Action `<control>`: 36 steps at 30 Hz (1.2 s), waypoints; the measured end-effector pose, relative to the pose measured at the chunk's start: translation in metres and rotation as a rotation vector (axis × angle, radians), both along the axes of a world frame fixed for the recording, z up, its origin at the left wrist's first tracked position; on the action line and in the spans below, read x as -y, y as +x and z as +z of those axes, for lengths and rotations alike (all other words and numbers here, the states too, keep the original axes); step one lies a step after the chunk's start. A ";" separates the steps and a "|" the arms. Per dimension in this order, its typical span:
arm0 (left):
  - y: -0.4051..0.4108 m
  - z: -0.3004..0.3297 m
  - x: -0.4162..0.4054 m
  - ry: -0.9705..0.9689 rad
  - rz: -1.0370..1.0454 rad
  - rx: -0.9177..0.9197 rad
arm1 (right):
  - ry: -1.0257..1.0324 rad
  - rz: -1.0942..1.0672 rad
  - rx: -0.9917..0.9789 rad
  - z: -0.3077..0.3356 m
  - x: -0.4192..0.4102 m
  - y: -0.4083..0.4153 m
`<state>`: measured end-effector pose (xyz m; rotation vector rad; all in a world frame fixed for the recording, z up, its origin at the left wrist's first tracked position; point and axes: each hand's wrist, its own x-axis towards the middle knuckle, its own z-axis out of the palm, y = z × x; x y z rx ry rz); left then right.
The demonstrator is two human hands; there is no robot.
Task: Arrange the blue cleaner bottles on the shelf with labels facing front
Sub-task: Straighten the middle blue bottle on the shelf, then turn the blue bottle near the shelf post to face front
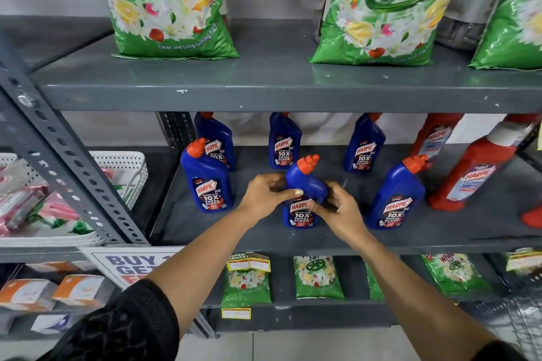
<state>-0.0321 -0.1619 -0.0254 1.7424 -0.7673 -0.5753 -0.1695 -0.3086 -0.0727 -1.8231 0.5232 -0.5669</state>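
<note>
Several blue cleaner bottles with orange caps stand on the grey middle shelf [410,239]. The front middle bottle [305,182] stands upright near the shelf's front, label toward me. My left hand [268,195] grips its left side and my right hand [341,211] grips its right side. Another blue bottle [206,182] stands at front left and one [396,199] at front right. Behind them stand a back left bottle [218,141], a back middle bottle [284,143] and a back right bottle [363,145]. All visible labels face front.
Red cleaner bottles [469,176] stand at the right of the same shelf. Green detergent bags [167,6] sit on the shelf above, smaller green packs [318,277] on the shelf below. A white basket [126,173] and a slotted upright post [67,167] lie to the left.
</note>
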 end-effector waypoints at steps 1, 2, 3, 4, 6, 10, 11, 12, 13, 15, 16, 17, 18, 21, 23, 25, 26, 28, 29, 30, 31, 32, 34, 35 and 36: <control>0.000 0.001 0.000 0.007 0.000 0.003 | -0.004 0.003 -0.001 0.000 0.000 0.000; 0.000 0.001 -0.001 0.014 0.002 0.008 | -0.007 0.005 -0.003 -0.001 0.000 0.000; 0.000 0.001 -0.001 0.020 0.005 0.014 | -0.008 0.007 -0.007 -0.001 0.000 0.000; 0.000 0.000 -0.001 0.025 0.007 0.021 | -0.006 0.008 -0.010 -0.002 0.000 -0.001; -0.001 0.001 -0.002 0.032 0.011 0.031 | -0.009 0.012 -0.020 -0.002 0.001 0.000; -0.002 0.003 -0.003 0.041 0.013 0.032 | -0.016 0.015 -0.036 0.001 0.001 0.000; -0.002 0.004 -0.003 0.041 0.012 0.038 | -0.008 0.012 -0.039 0.002 -0.001 -0.001; -0.003 0.005 -0.004 0.040 0.009 0.047 | 0.003 0.002 -0.039 0.003 -0.003 -0.002; -0.004 0.006 -0.005 0.038 0.006 0.057 | 0.009 -0.018 -0.029 0.006 -0.007 -0.004; -0.005 0.009 -0.009 0.035 0.002 0.073 | -0.062 -0.112 0.014 0.012 -0.016 -0.008; -0.003 0.011 -0.013 0.041 0.011 0.082 | -0.142 -0.174 0.034 0.015 -0.021 -0.010; -0.001 0.011 -0.017 0.053 0.031 0.098 | -0.233 -0.228 0.057 0.018 -0.027 -0.013; 0.003 0.012 -0.023 0.063 0.064 0.125 | -0.311 -0.257 0.091 0.022 -0.034 -0.016; 0.017 0.009 -0.051 0.051 0.203 0.244 | -0.404 -0.208 0.171 0.028 -0.062 -0.020; 0.026 0.007 -0.074 0.021 0.307 0.307 | -0.396 -0.129 0.166 0.026 -0.081 -0.015; 0.036 0.007 -0.098 -0.028 0.395 0.331 | -0.354 -0.054 0.146 0.022 -0.099 0.000; 0.042 0.006 -0.110 -0.060 0.437 0.338 | -0.317 -0.021 0.129 0.020 -0.108 0.010; 0.055 0.005 -0.129 -0.131 0.512 0.351 | -0.227 0.022 0.071 0.019 -0.123 0.035; 0.060 0.005 -0.134 -0.168 0.539 0.360 | -0.190 0.031 0.034 0.020 -0.128 0.050; 0.065 0.005 -0.139 -0.194 0.559 0.373 | -0.160 0.038 -0.010 0.021 -0.132 0.067; 0.071 0.004 -0.141 -0.195 0.566 0.379 | -0.133 0.047 -0.055 0.023 -0.135 0.085; 0.076 0.006 -0.139 -0.175 0.555 0.374 | -0.104 0.060 -0.105 0.026 -0.135 0.102; 0.088 0.006 -0.132 -0.073 0.481 0.325 | -0.058 0.111 -0.175 0.032 -0.133 0.132; 0.092 0.007 -0.128 -0.026 0.437 0.280 | -0.049 0.151 -0.185 0.033 -0.131 0.143; 0.094 0.008 -0.126 -0.005 0.398 0.221 | -0.044 0.192 -0.185 0.034 -0.130 0.153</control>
